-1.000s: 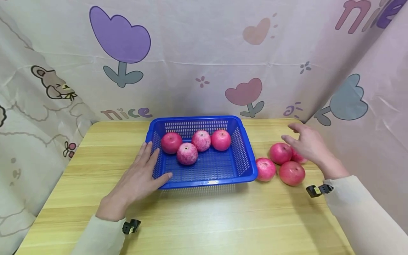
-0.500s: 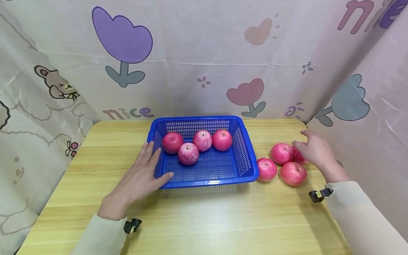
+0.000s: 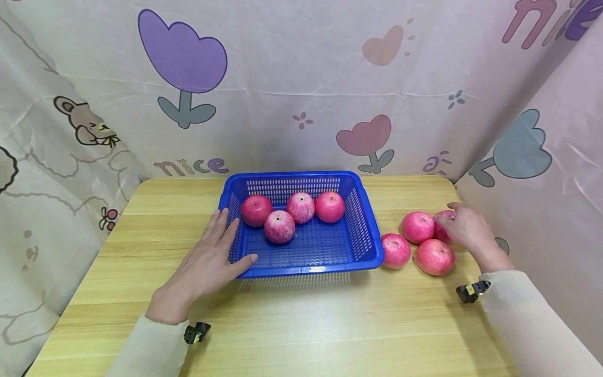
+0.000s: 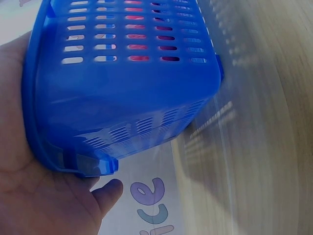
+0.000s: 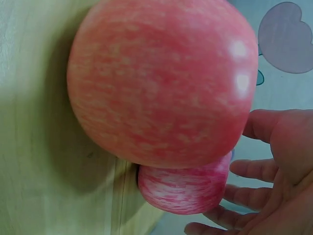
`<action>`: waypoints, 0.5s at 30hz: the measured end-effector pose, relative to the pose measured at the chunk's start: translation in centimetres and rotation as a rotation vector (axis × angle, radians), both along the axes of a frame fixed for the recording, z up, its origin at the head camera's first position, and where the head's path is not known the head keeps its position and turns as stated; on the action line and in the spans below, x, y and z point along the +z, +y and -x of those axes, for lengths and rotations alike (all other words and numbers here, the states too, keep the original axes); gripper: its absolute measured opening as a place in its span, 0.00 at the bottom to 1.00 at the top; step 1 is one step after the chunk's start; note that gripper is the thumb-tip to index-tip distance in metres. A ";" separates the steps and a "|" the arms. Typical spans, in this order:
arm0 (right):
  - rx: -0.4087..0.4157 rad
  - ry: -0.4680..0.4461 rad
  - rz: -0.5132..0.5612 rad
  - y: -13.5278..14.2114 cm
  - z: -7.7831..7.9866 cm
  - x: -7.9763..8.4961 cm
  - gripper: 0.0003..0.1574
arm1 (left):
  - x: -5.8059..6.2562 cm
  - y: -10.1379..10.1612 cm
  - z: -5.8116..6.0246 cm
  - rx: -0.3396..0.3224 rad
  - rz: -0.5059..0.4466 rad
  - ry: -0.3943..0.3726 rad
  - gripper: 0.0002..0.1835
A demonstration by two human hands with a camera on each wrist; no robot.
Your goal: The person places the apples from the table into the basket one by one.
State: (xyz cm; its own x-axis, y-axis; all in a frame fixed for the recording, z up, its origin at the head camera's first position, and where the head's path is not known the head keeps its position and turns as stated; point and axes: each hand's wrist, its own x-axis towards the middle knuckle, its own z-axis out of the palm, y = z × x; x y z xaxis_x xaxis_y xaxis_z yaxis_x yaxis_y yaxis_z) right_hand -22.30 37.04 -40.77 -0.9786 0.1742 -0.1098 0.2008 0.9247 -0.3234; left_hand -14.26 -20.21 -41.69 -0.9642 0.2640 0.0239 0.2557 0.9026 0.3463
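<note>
A blue plastic basket [image 3: 306, 270] with slotted walls stands on the table, holding several red apples [image 3: 279, 227]. My left hand [image 3: 204, 262] rests on its left rim with the fingers spread; in the left wrist view the palm [image 4: 44, 200] lies against the rim. Right of the basket, several more apples [image 3: 435, 257] sit close together. My right hand [image 3: 466, 228] is over the far right apple [image 3: 443, 226] of that group and partly hides it. In the right wrist view the fingers reach beside this streaked pink apple [image 5: 186, 191]; firm contact is unclear.
A light wood-grain table [image 3: 301, 324] carries everything. Printed curtains [image 3: 282, 68] hang close behind it and along both sides. One loose apple [image 3: 395, 251] sits against the basket's right side. Each wrist wears a small black camera [image 3: 472, 291].
My right hand has moved right and down from above the loose apples onto the far right one. The left hand stays on the basket rim, and the apples keep their places.
</note>
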 end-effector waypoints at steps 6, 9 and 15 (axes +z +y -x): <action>0.025 0.059 -0.028 -0.5 0.1 -0.5 0.46 | -0.1 0.0 0.0 0.005 0.002 0.000 0.60; 0.067 0.097 -0.039 -1.0 0.1 -0.7 0.44 | -0.1 0.0 0.0 0.006 0.000 -0.001 0.59; 0.191 0.119 -0.064 -1.8 0.2 -0.7 0.44 | -0.1 -0.1 0.0 0.006 -0.004 -0.008 0.60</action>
